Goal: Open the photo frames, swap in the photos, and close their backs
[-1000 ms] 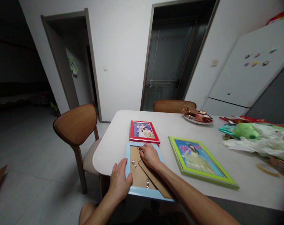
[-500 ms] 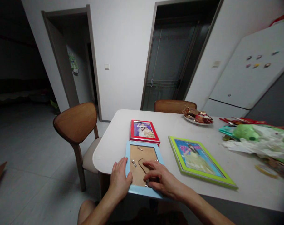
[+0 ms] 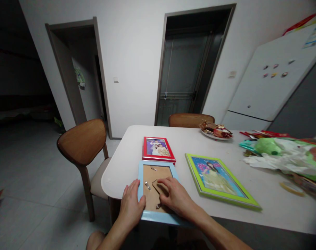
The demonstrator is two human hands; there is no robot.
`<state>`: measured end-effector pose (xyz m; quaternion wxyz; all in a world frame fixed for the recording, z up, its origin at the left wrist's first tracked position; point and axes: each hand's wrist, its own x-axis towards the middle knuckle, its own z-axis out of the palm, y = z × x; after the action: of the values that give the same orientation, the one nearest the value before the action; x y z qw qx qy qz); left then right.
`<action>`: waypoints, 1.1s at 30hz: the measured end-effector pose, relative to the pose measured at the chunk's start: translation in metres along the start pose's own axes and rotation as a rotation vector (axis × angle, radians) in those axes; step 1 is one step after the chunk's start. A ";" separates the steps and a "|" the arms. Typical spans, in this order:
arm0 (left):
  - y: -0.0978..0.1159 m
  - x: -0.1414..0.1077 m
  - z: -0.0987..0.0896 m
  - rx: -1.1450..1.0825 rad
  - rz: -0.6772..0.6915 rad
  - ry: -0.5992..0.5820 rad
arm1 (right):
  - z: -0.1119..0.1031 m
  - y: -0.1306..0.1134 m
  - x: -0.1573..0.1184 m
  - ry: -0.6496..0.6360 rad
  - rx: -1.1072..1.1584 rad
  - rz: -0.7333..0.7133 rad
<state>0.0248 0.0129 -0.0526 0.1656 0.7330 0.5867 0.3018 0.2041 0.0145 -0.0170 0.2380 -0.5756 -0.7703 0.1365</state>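
A light-blue picture frame (image 3: 140,176) lies face down at the table's near edge, its brown backing board (image 3: 149,198) upward. Small metal clips (image 3: 147,185) sit along the board's sides, and a thin bent wire stand (image 3: 155,187) shows in its middle. My left hand (image 3: 132,201) rests on the frame's left rim, fingers stretched out and thumb apart. Over the board's right half is my right hand (image 3: 175,196), with bent fingers and a gap between index finger and thumb. It hides the right side of the board. The lower clip (image 3: 158,206) shows just beside its thumb.
Behind the blue frame lies a red-framed photo (image 3: 158,148). A green-framed photo (image 3: 222,178) is to the right. Farther right are a plate of wrapped items (image 3: 216,131), a green-and-white plastic heap (image 3: 275,149) and a tape roll (image 3: 292,189). A wooden chair (image 3: 83,142) stands left.
My right hand has shifted from the lower clip up toward the board's right side. The lower clip shows more fully now. My left hand stays on the left rim. The view has tilted slightly.
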 end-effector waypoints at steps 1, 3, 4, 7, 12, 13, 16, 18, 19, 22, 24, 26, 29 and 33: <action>0.000 0.000 -0.001 -0.010 -0.005 -0.004 | -0.002 -0.001 0.001 0.007 0.002 0.008; 0.002 0.000 -0.002 -0.031 -0.022 -0.015 | -0.007 -0.004 0.001 0.023 -0.003 0.014; 0.003 0.001 -0.003 -0.049 -0.033 -0.020 | -0.009 -0.005 0.002 0.035 -0.007 0.012; 0.011 0.004 -0.008 -0.210 -0.043 0.002 | -0.017 -0.013 0.003 0.085 -0.012 -0.008; 0.017 0.013 -0.023 -0.827 -0.220 0.036 | -0.023 -0.030 0.009 0.133 0.088 -0.072; 0.014 0.014 -0.028 -0.876 -0.265 0.035 | -0.025 -0.030 0.010 0.141 0.114 -0.083; -0.007 0.016 -0.047 -0.897 -0.337 0.064 | -0.027 -0.013 0.010 0.175 0.104 -0.035; -0.026 0.016 -0.060 -0.888 -0.378 0.089 | -0.026 0.006 0.007 0.173 0.011 0.060; -0.035 0.015 -0.066 -0.876 -0.397 0.102 | -0.024 0.016 0.005 0.160 -0.048 0.112; -0.057 0.014 -0.076 -0.812 -0.437 0.135 | -0.017 0.039 -0.001 0.104 -0.199 0.225; -0.067 0.014 -0.079 -0.748 -0.447 0.138 | -0.012 0.046 -0.003 0.073 -0.242 0.255; -0.073 0.015 -0.079 -0.663 -0.441 0.134 | -0.008 0.049 -0.002 0.057 -0.255 0.261; -0.080 0.017 -0.079 -0.491 -0.415 0.174 | -0.009 0.049 0.003 0.059 -0.249 0.277; -0.072 0.017 -0.077 -0.299 -0.336 0.260 | -0.018 0.048 0.005 0.099 -0.061 0.372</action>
<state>-0.0764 0.0385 -0.0326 0.2432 0.5477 0.6652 0.4453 0.2522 0.0324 -0.0241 0.2287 -0.7209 -0.6419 0.1261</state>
